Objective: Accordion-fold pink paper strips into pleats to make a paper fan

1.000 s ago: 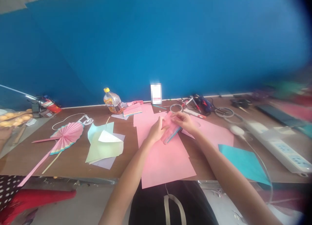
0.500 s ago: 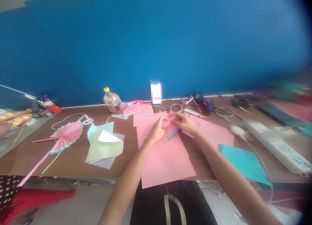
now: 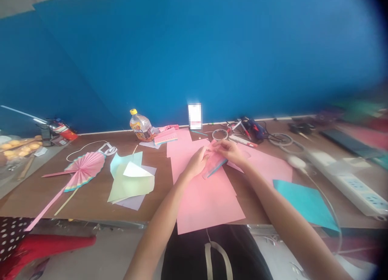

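Observation:
Both hands pinch a small folded piece of pink paper (image 3: 213, 163) with a blue edge, held just over larger sheets of pink paper (image 3: 209, 203). My left hand (image 3: 197, 161) grips its left side with bent fingers. From the right, my right hand (image 3: 228, 150) holds its upper part between thumb and fingers. The fingertips hide some of the folds. At the left lies a pleated pink paper fan (image 3: 86, 169) with a blue and cream rim and long strips. Another pleated pink paper strip (image 3: 165, 137) rests beyond my left hand.
Green and white papers (image 3: 131, 183) lie left of centre, near a yellow-capped bottle (image 3: 142, 127). A tape roll (image 3: 220, 134), a marker (image 3: 242, 140) and cables are behind my right hand. A teal sheet (image 3: 306, 203) and a white power strip (image 3: 354, 191) lie at the right.
The fingers have shifted slightly on the folded pink paper, with the hands a little closer together. The whole view has moved slightly; the objects on the table stay put.

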Motion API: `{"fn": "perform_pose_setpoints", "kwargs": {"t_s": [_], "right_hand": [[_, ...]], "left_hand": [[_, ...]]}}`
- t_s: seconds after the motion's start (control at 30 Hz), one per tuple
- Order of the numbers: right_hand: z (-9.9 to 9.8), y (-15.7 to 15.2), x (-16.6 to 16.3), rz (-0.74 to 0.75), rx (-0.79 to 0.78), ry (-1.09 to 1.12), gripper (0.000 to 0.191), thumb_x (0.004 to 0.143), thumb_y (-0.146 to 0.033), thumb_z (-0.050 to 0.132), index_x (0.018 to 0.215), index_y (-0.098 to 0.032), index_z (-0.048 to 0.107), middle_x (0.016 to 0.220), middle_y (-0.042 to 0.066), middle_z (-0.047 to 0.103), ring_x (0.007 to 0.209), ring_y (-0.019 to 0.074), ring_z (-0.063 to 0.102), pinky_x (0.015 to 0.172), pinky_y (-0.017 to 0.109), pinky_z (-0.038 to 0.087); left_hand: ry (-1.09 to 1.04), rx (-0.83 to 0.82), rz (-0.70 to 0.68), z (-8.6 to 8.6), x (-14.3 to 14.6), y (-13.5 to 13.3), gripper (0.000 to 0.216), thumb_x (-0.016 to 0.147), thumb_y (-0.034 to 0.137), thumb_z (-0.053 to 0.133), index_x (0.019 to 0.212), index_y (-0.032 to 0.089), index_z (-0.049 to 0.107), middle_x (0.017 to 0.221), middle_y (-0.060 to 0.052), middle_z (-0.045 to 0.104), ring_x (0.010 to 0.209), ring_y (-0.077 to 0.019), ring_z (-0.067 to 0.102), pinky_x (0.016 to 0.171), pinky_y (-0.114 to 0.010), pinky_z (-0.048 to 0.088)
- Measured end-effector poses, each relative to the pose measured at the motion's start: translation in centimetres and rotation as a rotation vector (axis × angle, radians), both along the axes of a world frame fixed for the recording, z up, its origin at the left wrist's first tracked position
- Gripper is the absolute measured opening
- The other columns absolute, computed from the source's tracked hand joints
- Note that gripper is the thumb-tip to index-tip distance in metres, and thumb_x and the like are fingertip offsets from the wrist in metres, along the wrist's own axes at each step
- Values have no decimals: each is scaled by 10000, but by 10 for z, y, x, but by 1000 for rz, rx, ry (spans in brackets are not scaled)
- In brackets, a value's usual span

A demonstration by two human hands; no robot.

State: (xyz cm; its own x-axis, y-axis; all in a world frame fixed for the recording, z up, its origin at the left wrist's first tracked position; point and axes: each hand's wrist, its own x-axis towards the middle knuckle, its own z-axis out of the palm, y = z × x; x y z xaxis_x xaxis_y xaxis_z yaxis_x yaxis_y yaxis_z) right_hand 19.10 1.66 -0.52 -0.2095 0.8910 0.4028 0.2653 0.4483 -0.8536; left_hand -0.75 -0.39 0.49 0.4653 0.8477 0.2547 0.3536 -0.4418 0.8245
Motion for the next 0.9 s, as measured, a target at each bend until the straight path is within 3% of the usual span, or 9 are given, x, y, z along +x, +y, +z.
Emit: {"fn": "perform_pose_setpoints", "kwargs": {"t_s": [0.13, 0.23, 0.33, 0.43, 0.67, 0.9], "right_hand": [[-1, 1, 2, -14, -5, 11, 241, 764, -369, 644, 900, -173, 679, 915, 62, 677, 838, 206, 613, 761, 324, 462], [0, 0, 4, -23, -15, 8, 227, 762, -364, 644, 881, -173, 676, 911, 61, 673, 830, 204, 607, 744, 318, 459], [3, -2, 6, -11, -28, 23, 228, 771, -372, 636, 883, -176, 670, 913, 60, 672, 822, 200, 606, 734, 317, 460], [8, -4, 8, 5, -48, 26, 251, 775, -390, 632, 908, -182, 673, 947, 68, 680, 834, 207, 614, 738, 325, 468], [8, -2, 9, 29, -38, -30, 231, 795, -368, 614, 929, -189, 671, 949, 61, 681, 806, 196, 607, 733, 329, 476], [6, -2, 8, 60, -42, -51, 268, 774, -298, 616, 1022, -206, 661, 1012, 57, 676, 847, 205, 613, 762, 340, 485]], "left_hand": [[6, -27, 15, -3, -3, 4, 281, 928, 223, 386, 1200, 215, 457, 1213, -73, 584, 1095, -167, 567, 949, -304, 426], [22, -37, 74, -9, -6, 9, 367, 929, 258, 397, 1292, 214, 383, 1088, -69, 626, 960, -162, 610, 859, -291, 455], [133, 0, 96, -13, -10, 12, 264, 938, 349, 377, 1088, 196, 530, 889, -39, 643, 813, -166, 606, 782, -284, 451], [222, 11, 124, -13, -12, 13, 299, 947, 379, 328, 923, 188, 557, 766, -20, 617, 703, -156, 569, 712, -271, 437], [104, -53, 82, -10, -9, 12, 263, 915, 226, 325, 1041, 189, 553, 918, -31, 645, 811, -147, 589, 803, -277, 459], [191, -60, 68, -6, -9, 8, 315, 870, 177, 365, 1136, 192, 534, 956, -55, 657, 868, -187, 609, 828, -320, 466]]}}
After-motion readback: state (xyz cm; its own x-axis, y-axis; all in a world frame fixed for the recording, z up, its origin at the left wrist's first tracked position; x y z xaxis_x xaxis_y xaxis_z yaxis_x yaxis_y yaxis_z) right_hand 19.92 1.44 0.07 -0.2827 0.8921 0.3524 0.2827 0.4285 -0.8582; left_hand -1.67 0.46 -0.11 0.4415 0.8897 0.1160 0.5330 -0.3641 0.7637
